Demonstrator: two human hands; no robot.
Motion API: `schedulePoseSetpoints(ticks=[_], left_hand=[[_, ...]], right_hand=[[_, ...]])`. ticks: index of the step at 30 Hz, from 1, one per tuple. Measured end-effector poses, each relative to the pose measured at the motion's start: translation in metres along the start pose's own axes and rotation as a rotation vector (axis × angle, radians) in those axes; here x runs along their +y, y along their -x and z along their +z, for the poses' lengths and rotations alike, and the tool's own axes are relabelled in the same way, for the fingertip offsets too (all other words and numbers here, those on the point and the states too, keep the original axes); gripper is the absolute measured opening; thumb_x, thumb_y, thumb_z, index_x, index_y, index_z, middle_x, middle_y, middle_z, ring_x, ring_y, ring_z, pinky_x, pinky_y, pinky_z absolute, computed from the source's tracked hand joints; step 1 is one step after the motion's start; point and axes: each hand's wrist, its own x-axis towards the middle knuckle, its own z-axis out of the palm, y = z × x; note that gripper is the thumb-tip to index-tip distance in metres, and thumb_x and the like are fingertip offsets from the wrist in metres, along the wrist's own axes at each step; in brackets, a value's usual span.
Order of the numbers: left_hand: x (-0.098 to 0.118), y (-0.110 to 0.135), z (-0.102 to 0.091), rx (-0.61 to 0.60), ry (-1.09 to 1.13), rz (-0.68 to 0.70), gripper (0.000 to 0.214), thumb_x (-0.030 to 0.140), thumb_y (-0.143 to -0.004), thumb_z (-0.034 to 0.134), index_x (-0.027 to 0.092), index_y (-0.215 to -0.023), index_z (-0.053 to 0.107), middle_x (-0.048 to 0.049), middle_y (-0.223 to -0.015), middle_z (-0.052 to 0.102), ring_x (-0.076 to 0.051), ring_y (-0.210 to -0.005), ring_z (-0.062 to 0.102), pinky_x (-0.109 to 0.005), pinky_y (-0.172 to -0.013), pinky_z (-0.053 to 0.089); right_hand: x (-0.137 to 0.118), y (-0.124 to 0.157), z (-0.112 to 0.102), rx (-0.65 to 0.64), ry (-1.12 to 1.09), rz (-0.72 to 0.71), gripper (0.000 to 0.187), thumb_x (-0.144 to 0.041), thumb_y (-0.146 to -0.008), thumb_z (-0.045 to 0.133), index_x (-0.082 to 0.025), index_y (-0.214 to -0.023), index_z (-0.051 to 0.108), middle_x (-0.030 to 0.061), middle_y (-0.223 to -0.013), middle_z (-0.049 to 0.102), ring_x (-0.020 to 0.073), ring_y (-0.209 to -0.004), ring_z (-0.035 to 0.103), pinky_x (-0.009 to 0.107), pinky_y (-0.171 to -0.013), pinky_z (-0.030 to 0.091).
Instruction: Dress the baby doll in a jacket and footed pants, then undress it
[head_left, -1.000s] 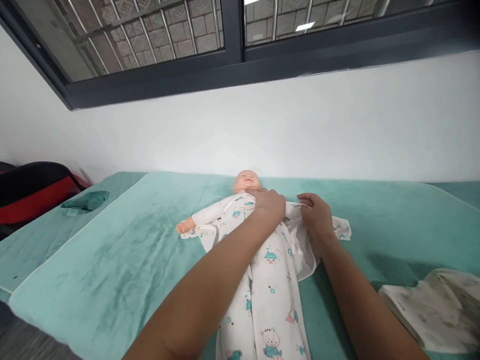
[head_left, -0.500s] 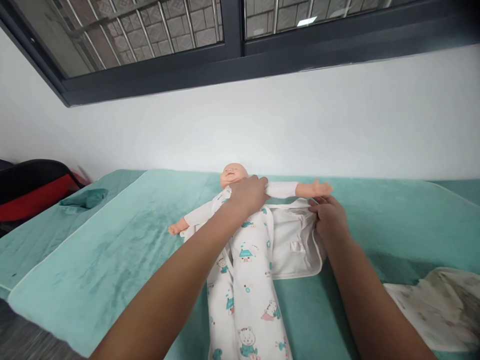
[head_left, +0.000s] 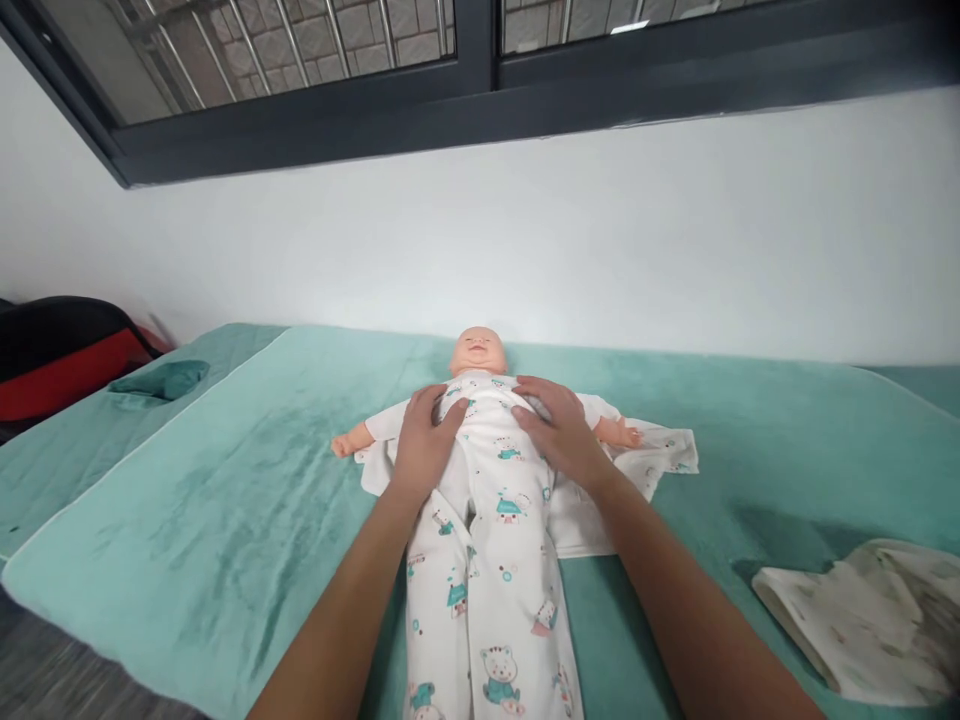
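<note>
A baby doll (head_left: 480,352) lies on its back, head toward the wall, arms out to both sides. White printed trousers (head_left: 502,540) with bears and houses cover it from the chest down. Under its torso a white printed baby jacket (head_left: 675,448) lies spread, one sleeve reaching out to the right. My left hand (head_left: 429,435) lies on the left side of the doll's chest, thumb apart from the fingers. On the right side, my right hand (head_left: 559,425) rests likewise, its fingers spread. Both hands touch the cloth at the chest; neither visibly pinches it.
A teal padded sheet (head_left: 225,520) covers the bed. Crumpled pale printed cloth (head_left: 862,620) lies at the right. A black and red object (head_left: 71,360) stands at the left edge. Behind are a white wall (head_left: 525,250) and a dark window frame (head_left: 300,125).
My right hand has let go of the jacket edge and moved left onto the doll's chest. My left hand has shifted left and down. The doll's right-hand arm lies lower, and the sleeve shows beyond it.
</note>
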Motion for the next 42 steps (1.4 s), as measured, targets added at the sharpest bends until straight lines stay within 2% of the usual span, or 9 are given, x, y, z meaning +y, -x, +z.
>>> schedulePoseSetpoints(ticks=[4, 9, 14, 19, 23, 29, 36, 39, 42], left_hand=[[-0.02, 0.012, -0.001, 0.004, 0.144, -0.027, 0.04, 0.043, -0.086, 0.064, 0.024, -0.121, 0.059, -0.0057, -0.13, 0.058, -0.022, -0.121, 0.055, -0.034, -0.105, 0.043], [-0.027, 0.012, 0.007, 0.105, 0.176, 0.059, 0.028, 0.043, -0.081, 0.068, 0.023, -0.101, 0.063, -0.0037, -0.106, 0.062, -0.021, -0.103, 0.056, -0.033, -0.094, 0.044], [-0.035, 0.012, 0.01, 0.176, 0.292, 0.069, 0.021, 0.041, -0.085, 0.061, 0.021, -0.08, 0.057, 0.0007, -0.081, 0.055, -0.016, -0.079, 0.049, -0.029, -0.079, 0.04], [-0.039, 0.013, 0.009, 0.147, 0.471, -0.032, 0.039, 0.043, -0.09, 0.054, 0.02, -0.062, 0.038, 0.004, -0.061, 0.034, -0.012, -0.063, 0.036, -0.026, -0.064, 0.034], [-0.04, 0.014, 0.006, 0.168, 0.448, -0.047, 0.041, 0.044, -0.091, 0.053, 0.021, -0.062, 0.036, 0.0044, -0.059, 0.032, -0.012, -0.061, 0.034, -0.026, -0.06, 0.032], [-0.046, 0.012, 0.0, 0.104, 0.361, 0.002, 0.046, 0.047, -0.093, 0.049, 0.02, -0.061, 0.029, 0.0046, -0.058, 0.03, -0.011, -0.06, 0.033, -0.027, -0.059, 0.03], [-0.051, 0.014, -0.014, -0.099, 0.279, -0.041, 0.04, 0.052, -0.088, 0.055, 0.019, -0.066, 0.05, 0.003, -0.066, 0.051, -0.014, -0.07, 0.047, -0.027, -0.065, 0.036], [-0.053, 0.021, -0.03, -0.349, 0.329, -0.088, 0.036, 0.055, -0.081, 0.063, 0.02, -0.086, 0.057, 0.0012, -0.082, 0.058, -0.016, -0.078, 0.052, -0.026, -0.066, 0.04], [-0.055, 0.028, -0.044, -0.624, 0.453, -0.071, 0.064, 0.048, -0.067, 0.08, 0.023, -0.118, 0.051, -0.0028, -0.112, 0.059, -0.021, -0.099, 0.057, -0.028, -0.075, 0.046]], right_hand=[[-0.004, 0.003, 0.008, -0.043, 0.011, 0.002, 0.04, -0.053, -0.085, 0.061, -0.027, -0.116, 0.061, 0.0069, -0.142, 0.057, 0.0283, -0.134, 0.046, 0.051, -0.116, 0.023], [0.001, 0.001, 0.009, -0.043, 0.022, 0.022, 0.043, -0.053, -0.083, 0.063, -0.028, -0.117, 0.061, 0.0076, -0.143, 0.054, 0.0308, -0.136, 0.043, 0.053, -0.116, 0.02], [-0.002, 0.002, 0.009, -0.018, -0.028, 0.0, 0.028, -0.049, -0.08, 0.069, -0.027, -0.096, 0.061, 0.0067, -0.138, 0.054, 0.0299, -0.132, 0.044, 0.053, -0.114, 0.023], [-0.008, 0.005, 0.007, 0.06, -0.104, -0.075, 0.025, -0.041, -0.08, 0.071, -0.023, -0.074, 0.054, 0.0067, -0.115, 0.051, 0.0249, -0.115, 0.05, 0.043, -0.104, 0.036], [-0.011, 0.01, 0.006, 0.071, -0.223, -0.219, 0.026, -0.034, -0.086, 0.066, -0.023, -0.069, 0.051, 0.0019, -0.088, 0.054, 0.0194, -0.089, 0.054, 0.037, -0.085, 0.042], [-0.004, 0.021, 0.001, 0.038, -0.382, 0.069, 0.032, -0.038, -0.085, 0.067, -0.022, -0.065, 0.048, -0.0046, -0.061, 0.041, 0.0126, -0.059, 0.036, 0.029, -0.059, 0.029], [-0.002, 0.036, -0.008, -0.11, -0.222, 0.174, 0.034, -0.049, -0.089, 0.06, -0.022, -0.072, 0.05, -0.0039, -0.067, 0.044, 0.0135, -0.064, 0.04, 0.028, -0.06, 0.032], [0.0, 0.053, -0.016, -0.211, -0.227, 0.201, 0.032, -0.051, -0.083, 0.068, -0.025, -0.097, 0.057, -0.002, -0.086, 0.057, 0.0169, -0.078, 0.051, 0.028, -0.067, 0.041], [0.003, 0.07, -0.024, -0.318, -0.325, 0.225, 0.058, -0.048, -0.072, 0.08, -0.029, -0.119, 0.052, 0.0001, -0.103, 0.061, 0.0205, -0.091, 0.057, 0.03, -0.075, 0.047]])
